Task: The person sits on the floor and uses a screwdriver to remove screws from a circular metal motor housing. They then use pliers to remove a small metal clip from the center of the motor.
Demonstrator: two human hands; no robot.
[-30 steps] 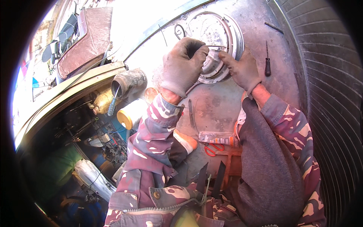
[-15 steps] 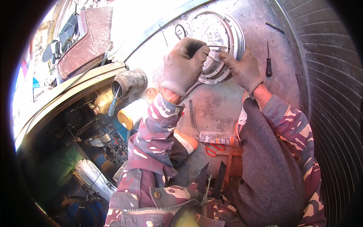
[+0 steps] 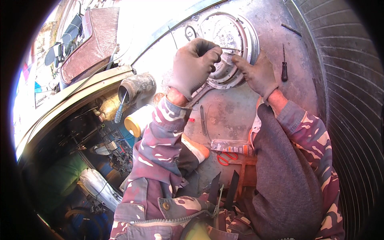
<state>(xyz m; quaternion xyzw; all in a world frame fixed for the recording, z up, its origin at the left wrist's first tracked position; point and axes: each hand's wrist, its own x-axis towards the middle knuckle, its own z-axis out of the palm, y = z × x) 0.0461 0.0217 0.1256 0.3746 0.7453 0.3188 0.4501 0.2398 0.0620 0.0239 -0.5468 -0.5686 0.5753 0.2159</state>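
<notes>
A round, pale metal part (image 3: pixel 225 33), wheel-like with a raised rim, lies at the far middle of the metal surface. My left hand (image 3: pixel 195 64), in a grey-brown work glove, is closed in a pinch over its near left side. A thin rod (image 3: pixel 231 49) runs from those fingertips across the part; its other end cannot be made out clearly. My right hand (image 3: pixel 257 74), gloved too, grips the part's right rim, thumb on the near side and the other fingers mostly hidden behind it. Below the left hand, a flat bar (image 3: pixel 200 96) reaches toward the part.
A black-handled screwdriver (image 3: pixel 284 72) lies right of the part. Nearer me are red-handled scissors (image 3: pixel 226 158), a clear package (image 3: pixel 230 146) and a dark strip (image 3: pixel 203 120). To the left stand a metal can (image 3: pixel 141 87) and a yellow-lidded container (image 3: pixel 133 126). A ribbed wall (image 3: pixel 348 88) bounds the right.
My left hand has shifted slightly left and turned at the wrist, with the thin rod still at its fingertips. My right hand and the round part stay in place.
</notes>
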